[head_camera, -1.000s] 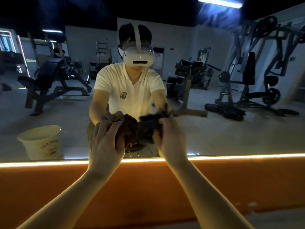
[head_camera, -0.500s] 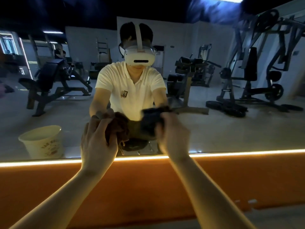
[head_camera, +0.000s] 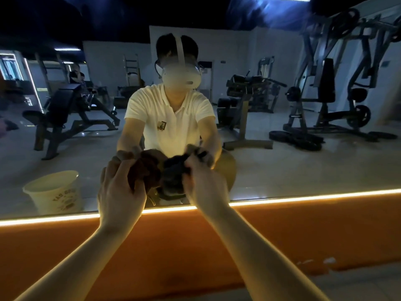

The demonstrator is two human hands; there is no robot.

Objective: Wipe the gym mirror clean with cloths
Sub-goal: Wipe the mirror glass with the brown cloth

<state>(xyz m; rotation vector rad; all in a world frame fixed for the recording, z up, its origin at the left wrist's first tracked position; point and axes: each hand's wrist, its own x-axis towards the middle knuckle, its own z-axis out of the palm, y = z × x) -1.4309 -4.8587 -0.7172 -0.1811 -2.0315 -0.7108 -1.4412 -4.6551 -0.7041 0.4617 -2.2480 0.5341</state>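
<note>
**Two bunched cloths are held low in front of the gym mirror.**

A reddish-brown cloth point(head_camera: 145, 170) is gripped in the curled fingers of the left hand point(head_camera: 121, 192), and a darker cloth point(head_camera: 173, 172) is gripped in the right hand point(head_camera: 206, 187). The two wads are held touching, just above the lit strip point(head_camera: 303, 198) at the foot of the mirror point(head_camera: 282, 166); whether the glass is touched cannot be told. The cloths are judged soft, light and limp, best taken as a fistful with a flat face left free for wiping. The glass is judged hard, smooth and breakable. A pale bucket point(head_camera: 63, 198) is seen reflected at lower left; its contents cannot be made out.
</note>
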